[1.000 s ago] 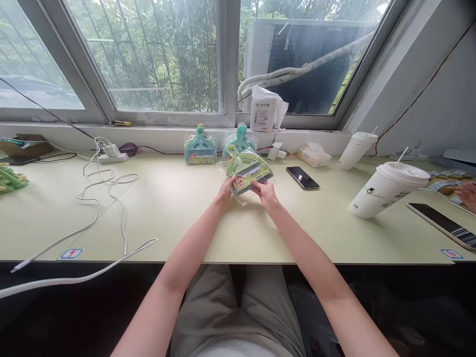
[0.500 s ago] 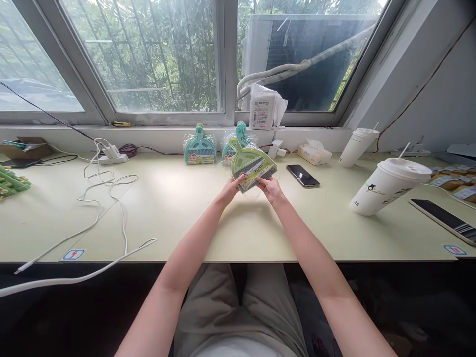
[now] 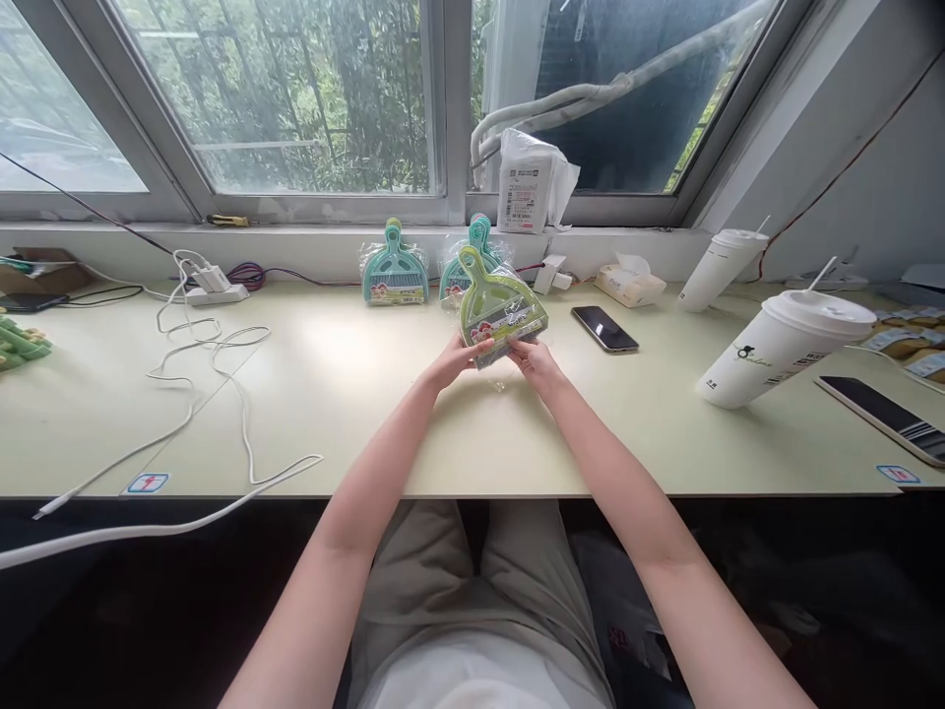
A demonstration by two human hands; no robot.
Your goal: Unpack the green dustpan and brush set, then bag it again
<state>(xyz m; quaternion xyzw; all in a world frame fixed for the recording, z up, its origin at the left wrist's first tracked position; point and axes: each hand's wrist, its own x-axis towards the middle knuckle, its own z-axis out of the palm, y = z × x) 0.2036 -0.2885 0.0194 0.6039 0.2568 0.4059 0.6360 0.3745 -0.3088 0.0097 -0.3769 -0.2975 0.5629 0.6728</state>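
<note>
A yellow-green dustpan and brush set (image 3: 496,295) in clear plastic wrap is held between both hands, tilted, above the middle of the table. My left hand (image 3: 456,362) is closed on its lower left corner, thumb on the front. My right hand (image 3: 536,364) grips the lower edge on the right side. Behind the held set, partly covered by it, stands a teal dustpan and brush set (image 3: 454,281) against the wall. Another wrapped teal set (image 3: 396,271) leans upright there, further left.
To the right lie a black phone (image 3: 605,329), a tissue pack (image 3: 630,281), a large white cup (image 3: 787,345), a smaller cup (image 3: 720,271) and another phone (image 3: 882,414). White cables (image 3: 247,423) sprawl across the left. A paper package (image 3: 528,182) stands on the sill.
The view has tilted down slightly, so the scene sits higher at the back. The held dustpan set leans a little differently, with light glinting on its wrap. Both hands keep their grip.
</note>
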